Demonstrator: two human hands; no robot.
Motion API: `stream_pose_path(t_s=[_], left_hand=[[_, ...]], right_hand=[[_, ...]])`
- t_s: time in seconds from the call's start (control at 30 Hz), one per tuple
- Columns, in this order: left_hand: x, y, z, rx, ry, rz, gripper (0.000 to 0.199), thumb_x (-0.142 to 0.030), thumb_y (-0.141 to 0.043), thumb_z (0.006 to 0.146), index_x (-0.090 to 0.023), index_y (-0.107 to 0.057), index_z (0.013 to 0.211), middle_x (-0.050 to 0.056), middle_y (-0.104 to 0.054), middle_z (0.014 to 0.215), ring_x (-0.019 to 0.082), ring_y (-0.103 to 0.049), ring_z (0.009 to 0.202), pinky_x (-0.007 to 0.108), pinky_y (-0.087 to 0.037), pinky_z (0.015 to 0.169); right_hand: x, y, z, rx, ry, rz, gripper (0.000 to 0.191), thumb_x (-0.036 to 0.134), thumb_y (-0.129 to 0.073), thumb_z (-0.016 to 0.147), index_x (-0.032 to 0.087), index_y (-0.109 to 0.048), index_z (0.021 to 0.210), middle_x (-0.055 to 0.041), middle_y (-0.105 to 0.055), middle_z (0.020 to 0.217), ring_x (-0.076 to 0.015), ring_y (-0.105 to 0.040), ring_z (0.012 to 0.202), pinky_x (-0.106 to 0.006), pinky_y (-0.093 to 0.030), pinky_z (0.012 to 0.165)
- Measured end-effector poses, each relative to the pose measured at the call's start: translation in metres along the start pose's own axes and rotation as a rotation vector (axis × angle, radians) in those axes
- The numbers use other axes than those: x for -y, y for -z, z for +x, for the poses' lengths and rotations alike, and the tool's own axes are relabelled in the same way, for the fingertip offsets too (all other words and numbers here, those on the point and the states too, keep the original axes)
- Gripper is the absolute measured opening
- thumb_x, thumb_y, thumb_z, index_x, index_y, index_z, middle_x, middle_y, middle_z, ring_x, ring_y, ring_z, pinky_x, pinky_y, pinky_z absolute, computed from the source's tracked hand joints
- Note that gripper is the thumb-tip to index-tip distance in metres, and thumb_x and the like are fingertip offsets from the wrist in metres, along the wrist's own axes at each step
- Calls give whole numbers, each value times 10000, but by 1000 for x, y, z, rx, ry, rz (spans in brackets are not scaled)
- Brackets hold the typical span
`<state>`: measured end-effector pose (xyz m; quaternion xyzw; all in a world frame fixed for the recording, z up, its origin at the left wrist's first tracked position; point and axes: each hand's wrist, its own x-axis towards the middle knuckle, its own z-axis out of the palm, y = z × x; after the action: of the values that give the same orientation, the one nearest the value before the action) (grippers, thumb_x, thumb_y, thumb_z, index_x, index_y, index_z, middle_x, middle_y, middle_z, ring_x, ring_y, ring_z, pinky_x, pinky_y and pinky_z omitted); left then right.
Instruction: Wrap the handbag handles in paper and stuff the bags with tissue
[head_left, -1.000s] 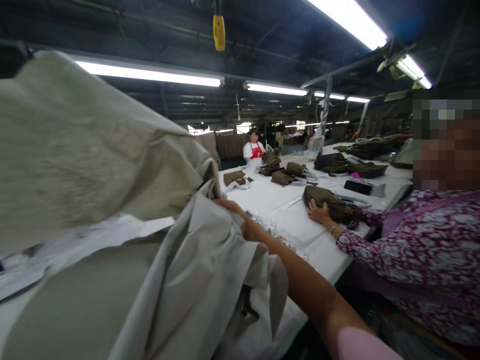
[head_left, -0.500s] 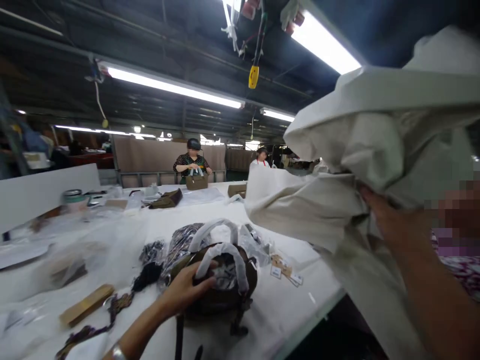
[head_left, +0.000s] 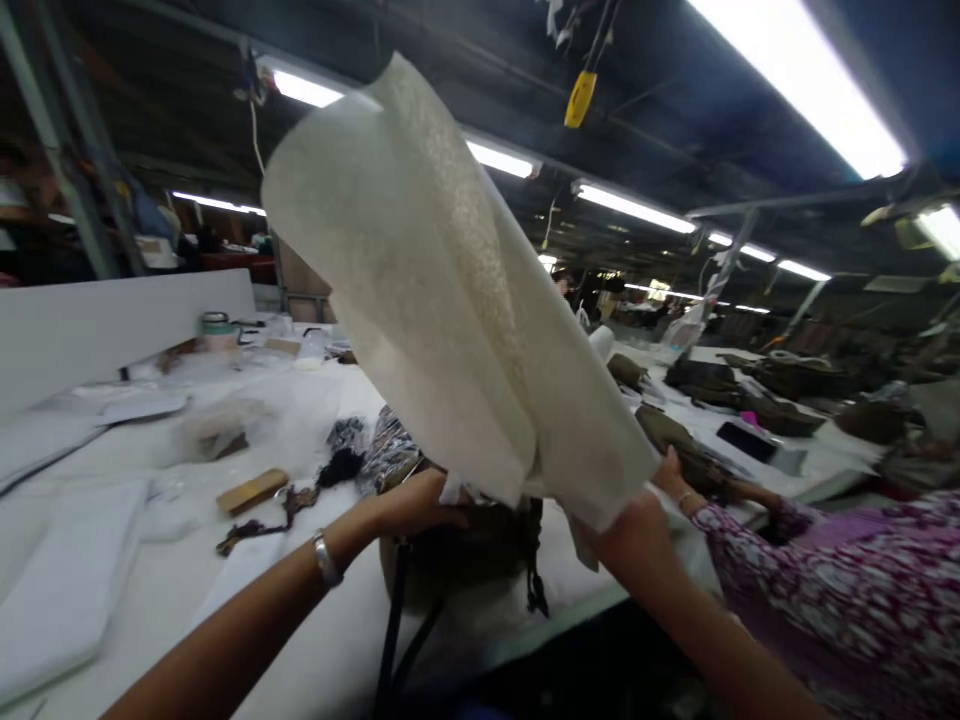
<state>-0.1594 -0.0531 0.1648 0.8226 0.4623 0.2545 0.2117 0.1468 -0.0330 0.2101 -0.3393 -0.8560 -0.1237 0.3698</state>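
Note:
A large off-white sheet of paper [head_left: 442,290], creased and partly folded over, stands up above the table in front of me. My right hand [head_left: 634,535], somewhat blurred, grips its lower right end. Beneath the paper sits a dark brown handbag [head_left: 457,565], straps dangling at its front. My left hand [head_left: 420,503], a silver bracelet on the wrist, is closed on the bag's upper edge at the opening; some fingertips are hidden. The paper's lower end meets the bag's opening and covers most of its handles.
Left on the white table lie a tan block [head_left: 253,491], a patterned strap [head_left: 251,535], a black tassel [head_left: 341,467] and clear plastic bags [head_left: 225,420]. A co-worker's patterned sleeve [head_left: 840,570] is close on my right, near more brown bags [head_left: 682,445].
My right hand has brought the paper from the right to above the handbag. The paper is less crumpled now. My view has turned right, and my left hand stays at the bag.

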Motion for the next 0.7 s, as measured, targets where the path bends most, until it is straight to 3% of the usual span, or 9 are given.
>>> stream_pose_path(t_s=[0.13,0.3,0.5,0.6,0.7], left_hand=[[12,-9,-10,-15,45,60,185,-265,-742,861,-162,-735,1014,58,-757,1031,233,-688,999,398,-528,928],[17,-23,-29,-145,146,160,288,-296,-680,907,-152,-722,1153,161,-717,1206,369,-642,1146,481,-500,976],[1,-34,-35,36,-161,115,318,-139,-560,948,-209,-701,1226,57,-685,1332,266,-659,1191,346,-531,988],[-2,-36,-31,50,-239,86,295,-223,-591,967,-204,-684,1246,63,-705,1297,237,-677,1166,293,-535,980],[-5,-34,-27,58,-271,75,287,-232,-613,955,-222,-688,1232,53,-722,1263,221,-685,1154,263,-537,974]], right_hand=[[4,-22,36,166,-72,294,216,356,-567,839,200,-711,802,-67,-759,775,-238,-711,696,-299,-542,628],[11,-47,47,279,27,440,210,350,-584,820,192,-716,778,-92,-766,821,-259,-718,777,-324,-543,710],[10,-56,64,196,-197,493,232,373,-561,802,173,-667,754,-71,-731,732,-234,-669,662,-306,-512,618],[5,-60,74,215,-182,515,235,355,-545,795,164,-683,795,-75,-748,770,-242,-678,699,-313,-520,654],[-4,-68,79,155,-170,500,238,332,-522,798,164,-690,811,-83,-760,805,-246,-691,728,-313,-527,672]])
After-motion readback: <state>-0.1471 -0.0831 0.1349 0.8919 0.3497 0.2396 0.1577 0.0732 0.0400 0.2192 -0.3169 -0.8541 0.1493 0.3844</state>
